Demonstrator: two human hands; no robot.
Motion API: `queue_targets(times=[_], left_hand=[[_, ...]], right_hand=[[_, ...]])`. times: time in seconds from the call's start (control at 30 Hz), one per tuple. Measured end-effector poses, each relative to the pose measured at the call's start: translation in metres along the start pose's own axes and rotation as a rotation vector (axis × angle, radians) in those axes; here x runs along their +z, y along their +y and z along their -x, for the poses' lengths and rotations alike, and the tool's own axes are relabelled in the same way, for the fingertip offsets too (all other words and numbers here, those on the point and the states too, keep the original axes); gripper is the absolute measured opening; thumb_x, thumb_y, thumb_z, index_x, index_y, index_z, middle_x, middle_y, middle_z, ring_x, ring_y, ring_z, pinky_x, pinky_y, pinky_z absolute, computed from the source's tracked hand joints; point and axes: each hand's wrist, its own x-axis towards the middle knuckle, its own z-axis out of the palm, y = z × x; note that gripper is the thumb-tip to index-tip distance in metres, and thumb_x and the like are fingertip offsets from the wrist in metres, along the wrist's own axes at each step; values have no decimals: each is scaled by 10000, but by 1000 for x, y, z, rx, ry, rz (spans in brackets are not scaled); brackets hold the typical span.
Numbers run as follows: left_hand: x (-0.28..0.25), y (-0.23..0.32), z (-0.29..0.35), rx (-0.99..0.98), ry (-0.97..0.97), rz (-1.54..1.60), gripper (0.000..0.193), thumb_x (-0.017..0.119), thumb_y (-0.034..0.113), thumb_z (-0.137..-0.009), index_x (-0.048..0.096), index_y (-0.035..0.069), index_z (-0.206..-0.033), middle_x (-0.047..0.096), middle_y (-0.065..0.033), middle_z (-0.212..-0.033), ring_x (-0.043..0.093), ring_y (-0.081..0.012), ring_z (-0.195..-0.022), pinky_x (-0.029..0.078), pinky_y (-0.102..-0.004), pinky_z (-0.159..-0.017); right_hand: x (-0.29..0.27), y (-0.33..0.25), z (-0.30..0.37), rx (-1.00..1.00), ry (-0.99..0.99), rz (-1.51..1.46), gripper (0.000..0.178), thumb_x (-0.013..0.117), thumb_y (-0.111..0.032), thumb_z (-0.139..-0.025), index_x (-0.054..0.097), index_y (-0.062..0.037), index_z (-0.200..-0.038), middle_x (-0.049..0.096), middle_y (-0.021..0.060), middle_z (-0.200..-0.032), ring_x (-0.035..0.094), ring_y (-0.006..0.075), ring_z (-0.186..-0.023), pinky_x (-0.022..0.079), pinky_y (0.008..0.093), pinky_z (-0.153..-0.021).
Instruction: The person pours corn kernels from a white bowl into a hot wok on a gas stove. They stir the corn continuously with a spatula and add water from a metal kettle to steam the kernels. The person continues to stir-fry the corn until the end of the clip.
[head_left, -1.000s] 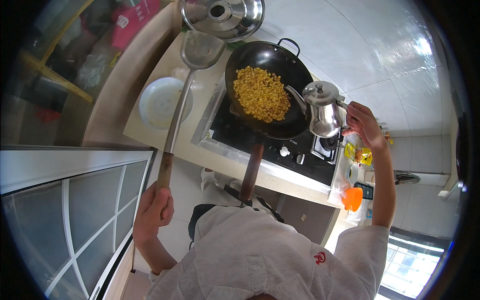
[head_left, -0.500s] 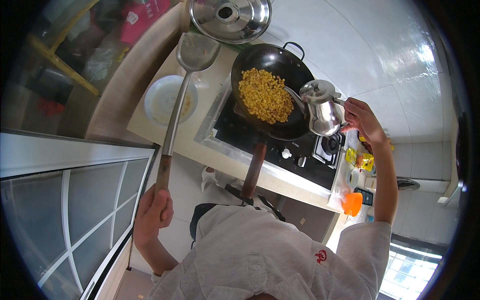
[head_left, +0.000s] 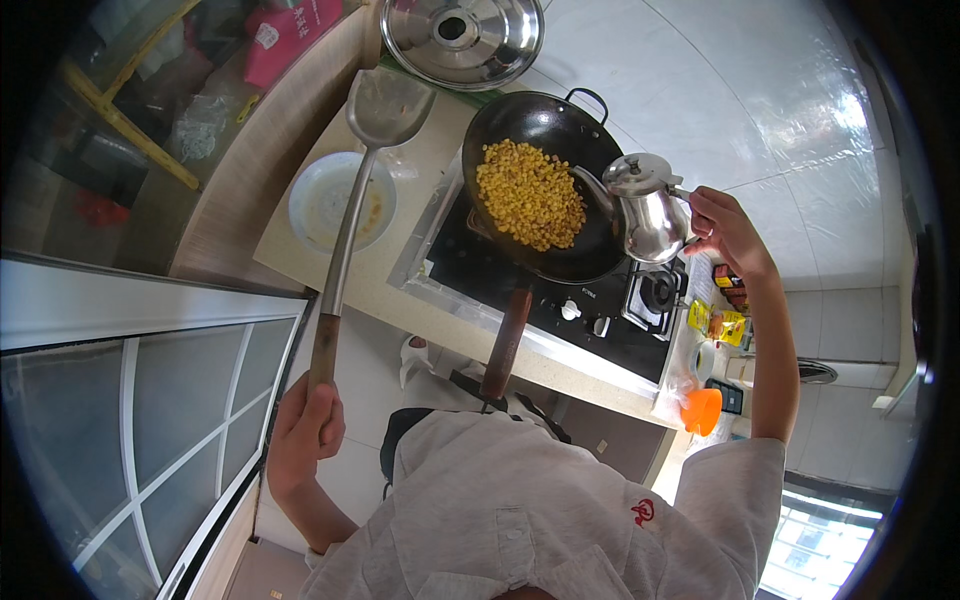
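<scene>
My left hand (head_left: 305, 425) is closed round the wooden handle of a long metal wok spatula (head_left: 350, 230). The spatula's broad blade is raised at the upper left, near a white bowl (head_left: 305, 215) with brownish residue. My right hand (head_left: 728, 232) grips the handle of a shiny steel pot with a lid and long spout (head_left: 650, 215). It hangs over the right side of a black wok (head_left: 525, 112), its spout pointing at the yellow corn kernels (head_left: 530, 195) heaped inside. Whether liquid leaves the spout I cannot make out. The wok's wooden handle (head_left: 507, 345) points towards me.
The wok sits on a black gas hob (head_left: 470, 240) with a second burner (head_left: 657, 292) to the right. A steel lid (head_left: 462, 40) lies behind. Yellow packets (head_left: 725, 325) and an orange bowl (head_left: 701, 411) stand at the right. A sliding glass door (head_left: 150, 400) is at my left.
The steel pot has tipped and shifted slightly up and right with my right hand. The spatula blade has moved a little to the left.
</scene>
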Motion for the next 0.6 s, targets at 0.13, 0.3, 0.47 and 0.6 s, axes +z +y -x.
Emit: queue_targets(times=[0.13,0.3,0.47,0.6], left_hand=[[0,2,-4,-12,-2,2,296,483,330,-951,440,83,-794,364,48,-514,256,-19,-380,179,-190,-344],[4,5,-3,-13,13,4,297,481,333,-953,444,85,-795,362,50,-515,259,-17,-384,173,-187,-347],[7,4,-4,-28,33,-19,298,478,332,-956,447,81,-798,365,51,-516,265,-17,-386,176,-186,-345],[12,4,-5,-13,12,-15,298,482,336,-954,454,77,-808,364,49,-518,269,-20,-387,180,-188,-344]], right_hand=[[-5,3,3,2,26,-17,219,462,-269,-937,496,-124,-777,349,-66,-610,384,25,-538,559,284,-565],[-20,11,9,11,66,-18,213,464,-269,-936,488,-128,-778,348,-66,-609,383,26,-539,556,286,-562],[-28,22,23,29,117,-76,209,465,-271,-936,478,-138,-775,345,-67,-611,377,28,-540,553,294,-574],[-33,44,29,29,144,-153,209,464,-266,-935,462,-146,-764,330,-69,-606,375,37,-538,539,307,-586]])
